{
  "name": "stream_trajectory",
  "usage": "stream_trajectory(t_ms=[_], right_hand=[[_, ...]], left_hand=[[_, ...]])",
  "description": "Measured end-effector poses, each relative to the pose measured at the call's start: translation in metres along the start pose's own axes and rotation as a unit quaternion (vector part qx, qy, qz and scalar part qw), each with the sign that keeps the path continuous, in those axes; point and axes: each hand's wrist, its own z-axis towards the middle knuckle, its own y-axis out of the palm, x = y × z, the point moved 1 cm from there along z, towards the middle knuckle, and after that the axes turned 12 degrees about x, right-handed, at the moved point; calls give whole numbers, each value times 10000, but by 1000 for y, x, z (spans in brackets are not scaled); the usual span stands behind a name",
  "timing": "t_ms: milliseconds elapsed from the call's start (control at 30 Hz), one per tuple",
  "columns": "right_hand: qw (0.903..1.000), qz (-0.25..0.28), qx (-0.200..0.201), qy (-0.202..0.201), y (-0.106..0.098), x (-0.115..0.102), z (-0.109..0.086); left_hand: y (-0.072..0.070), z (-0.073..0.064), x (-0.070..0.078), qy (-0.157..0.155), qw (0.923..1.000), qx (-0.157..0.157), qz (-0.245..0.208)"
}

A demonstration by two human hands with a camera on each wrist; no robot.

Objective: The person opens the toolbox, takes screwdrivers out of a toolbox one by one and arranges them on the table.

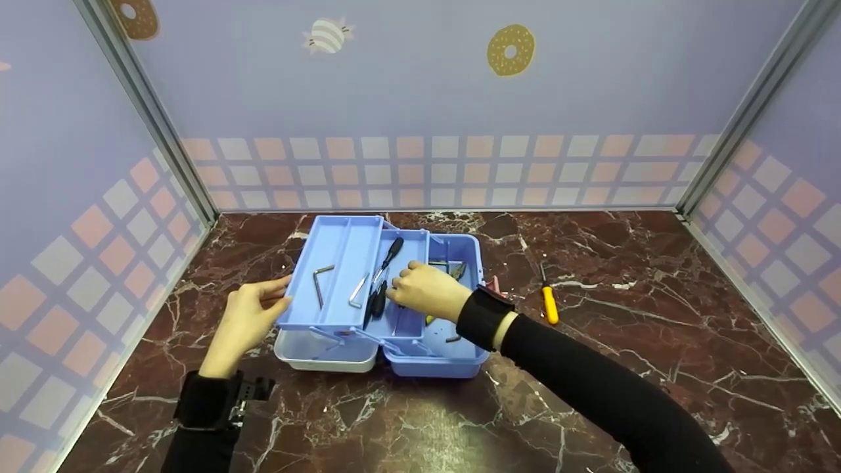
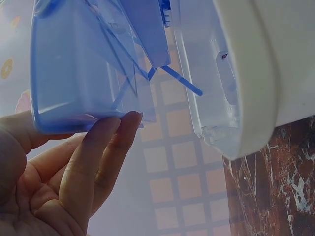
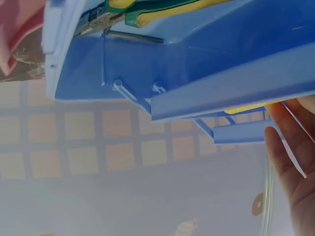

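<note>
Pinching upr tray (image 1: 336, 240) w/ L hand (image 1: 250, 315) | R hand (image 1: 430, 289) @ mid tray (image 1: 412, 246), grip unclear

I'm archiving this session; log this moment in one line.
left hand: pinches upper tray | right hand: over lower tray, grip unclear | yellow screwdriver: on table

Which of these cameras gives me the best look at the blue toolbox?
The head view: it shows nearly the whole open toolbox from above, with the right hand covering part. The left wrist view shows close-up sections by the left hand; the right wrist view shows only portions near the pliers.
</note>
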Motion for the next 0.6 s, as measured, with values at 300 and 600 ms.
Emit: stream_trajectory(t_ms=[300,600], right_hand=[[9998,-216,27,17,-17,14,-1],[9981,-155,314,514,-30,40,-18]], left_hand=[[0,1,1,-34,10000,-26,-35],[0,1,1,17,10000,-45,42]])
